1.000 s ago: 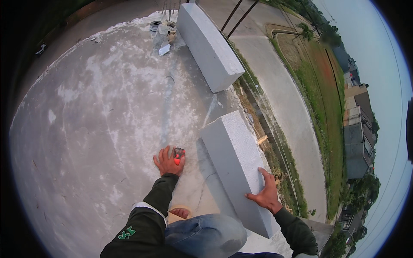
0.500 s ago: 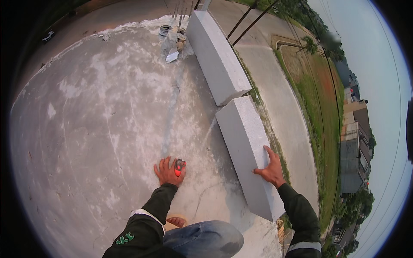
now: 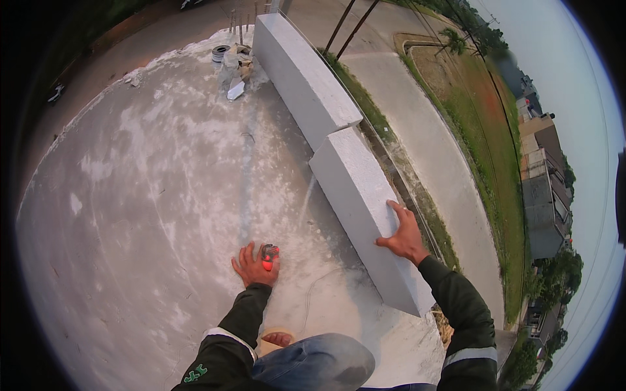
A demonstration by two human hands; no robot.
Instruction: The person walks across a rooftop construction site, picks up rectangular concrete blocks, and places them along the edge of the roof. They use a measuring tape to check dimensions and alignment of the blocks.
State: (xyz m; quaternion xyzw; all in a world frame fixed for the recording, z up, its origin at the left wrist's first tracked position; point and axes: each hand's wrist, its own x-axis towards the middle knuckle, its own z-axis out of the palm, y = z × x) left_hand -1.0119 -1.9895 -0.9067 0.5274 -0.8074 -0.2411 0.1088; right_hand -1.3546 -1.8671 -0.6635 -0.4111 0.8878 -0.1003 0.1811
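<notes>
My right hand [image 3: 405, 238] grips the top edge of a near pale grey lightweight concrete block [image 3: 355, 212], its thumb on the inner face and its fingers over the top. This block lies lengthwise along the slab's right edge. Its far end meets or nearly meets a second long pale block [image 3: 300, 78]. My left hand [image 3: 253, 266] leans on the concrete slab [image 3: 163, 215], fingers spread, with a small red and black tape measure [image 3: 270, 257] held between thumb and forefinger. The underside of that hand is hidden.
By the far block's end lie a wire or tape roll [image 3: 220, 52], a crumpled bag with debris [image 3: 236, 68] and upright rods [image 3: 240, 27]. Beyond the right edge, the ground drops to a road [image 3: 417, 124] and grass. My bent knee [image 3: 319, 362] and sandalled foot [image 3: 279, 339] are close below.
The view has swung slightly, so the blocks and the far items appear further left. Both hands keep their places on the block and the slab.
</notes>
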